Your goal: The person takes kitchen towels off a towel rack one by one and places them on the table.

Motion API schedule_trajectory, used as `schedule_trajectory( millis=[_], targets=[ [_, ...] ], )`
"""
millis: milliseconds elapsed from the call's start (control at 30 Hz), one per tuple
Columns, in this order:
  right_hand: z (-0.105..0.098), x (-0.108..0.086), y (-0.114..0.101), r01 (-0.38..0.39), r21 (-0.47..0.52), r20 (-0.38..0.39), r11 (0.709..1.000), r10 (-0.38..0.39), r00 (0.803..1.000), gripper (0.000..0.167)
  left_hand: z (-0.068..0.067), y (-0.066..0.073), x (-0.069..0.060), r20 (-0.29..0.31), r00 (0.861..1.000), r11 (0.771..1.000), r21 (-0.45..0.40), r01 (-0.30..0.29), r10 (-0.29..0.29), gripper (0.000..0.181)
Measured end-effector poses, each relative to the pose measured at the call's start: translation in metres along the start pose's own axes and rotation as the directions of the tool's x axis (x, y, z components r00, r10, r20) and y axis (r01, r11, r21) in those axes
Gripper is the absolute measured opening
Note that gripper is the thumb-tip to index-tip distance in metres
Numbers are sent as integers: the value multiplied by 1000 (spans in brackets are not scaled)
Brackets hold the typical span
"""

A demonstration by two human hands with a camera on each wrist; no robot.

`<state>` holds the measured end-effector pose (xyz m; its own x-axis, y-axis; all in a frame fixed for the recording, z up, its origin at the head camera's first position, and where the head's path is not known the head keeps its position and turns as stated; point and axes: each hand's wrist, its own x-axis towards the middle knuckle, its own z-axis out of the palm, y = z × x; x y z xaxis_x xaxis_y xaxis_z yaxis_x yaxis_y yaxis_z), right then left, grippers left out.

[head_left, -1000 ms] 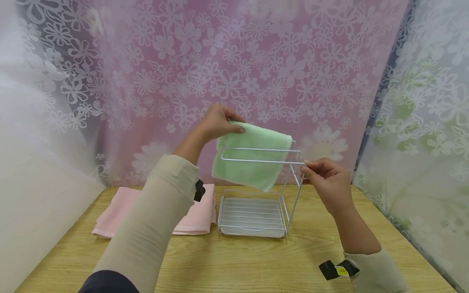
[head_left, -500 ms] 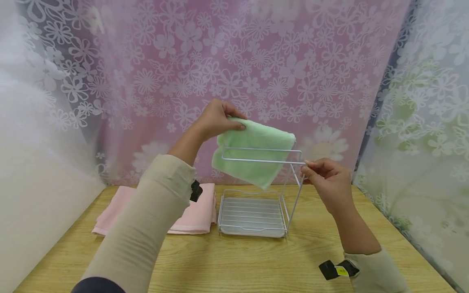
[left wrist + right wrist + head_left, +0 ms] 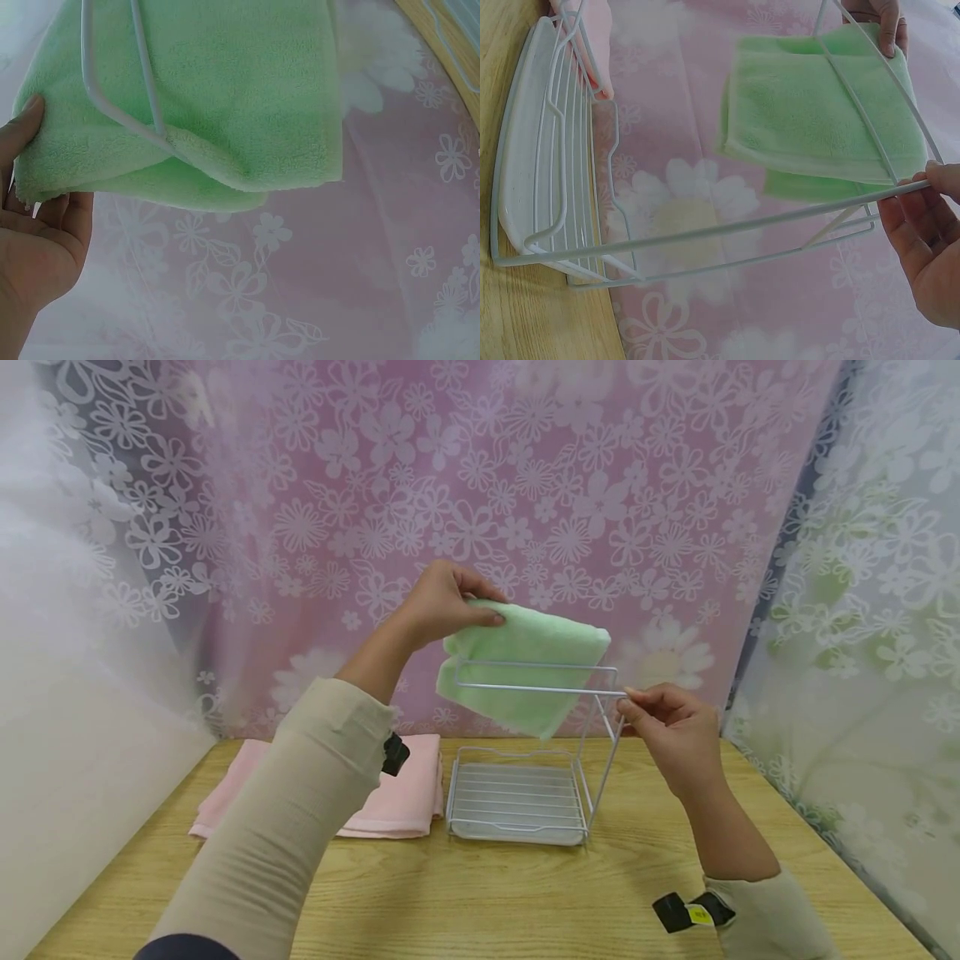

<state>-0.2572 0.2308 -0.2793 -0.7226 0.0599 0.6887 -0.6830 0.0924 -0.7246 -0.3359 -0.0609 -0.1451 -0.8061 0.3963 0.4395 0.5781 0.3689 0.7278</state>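
Observation:
My left hand pinches the upper left edge of a folded green towel. In the head view this towel hangs tilted, its right corner lower, behind the top bars of a white wire rack. The left wrist view has the rounded end of the bars in front of the towel, close to a fold. With thumb and fingers my right hand grips the rack's upper right corner, as the right wrist view also shows. The rack stands upright on the table over a pale tray.
Left of the rack, a folded pink towel lies on the wooden table, partly hidden by my left sleeve. A pink flowered curtain hangs at the back, with pale sheets along the sides.
My left hand has risen slightly. The green towel's right corner has shifted right and its lower edge is a little higher. My right hand and the rack stay in place.

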Motion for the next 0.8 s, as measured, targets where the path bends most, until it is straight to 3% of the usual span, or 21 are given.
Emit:
schedule_trajectory(
  millis=[433,800],
  targets=[
    [0,0,0,-6,9,-6,1000,6,1000,12,-4,9,-6,-8,1000,999,-32,-5,4,21],
    [0,0,1,-8,7,-3,1000,8,1000,11,-4,14,-14,3,999,996,-83,-42,43,20]
  ],
)
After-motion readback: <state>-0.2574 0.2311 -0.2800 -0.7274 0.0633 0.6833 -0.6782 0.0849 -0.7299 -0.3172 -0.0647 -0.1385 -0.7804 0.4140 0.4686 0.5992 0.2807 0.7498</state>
